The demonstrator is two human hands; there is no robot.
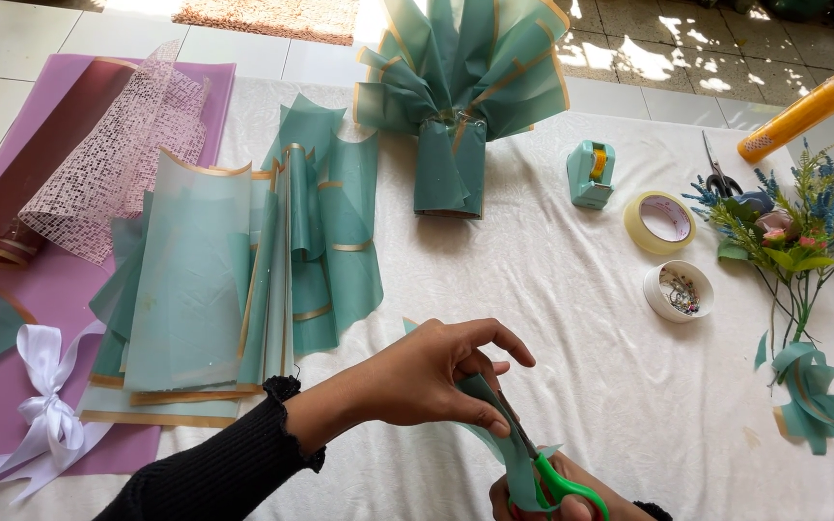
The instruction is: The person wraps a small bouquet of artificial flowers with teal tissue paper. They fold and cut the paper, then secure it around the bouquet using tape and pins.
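My left hand (441, 376) pinches a piece of teal wrapping paper (509, 449) near the front edge of the white cloth. My right hand (562, 497), partly cut off by the bottom edge, grips green-handled scissors (547, 473) whose blades are on that paper. A stack of teal sheets with gold edges (234, 280) lies to the left. A folded teal paper wrap (460, 96) stands upright at the back.
A teal tape dispenser (591, 174), a roll of clear tape (661, 222) and a small white dish (680, 291) sit at right. Artificial flowers (789, 232), grey scissors (718, 178), an orange roll (800, 118), teal scraps (813, 396), pink mesh (118, 154) and a white ribbon bow (45, 386) surround the cloth.
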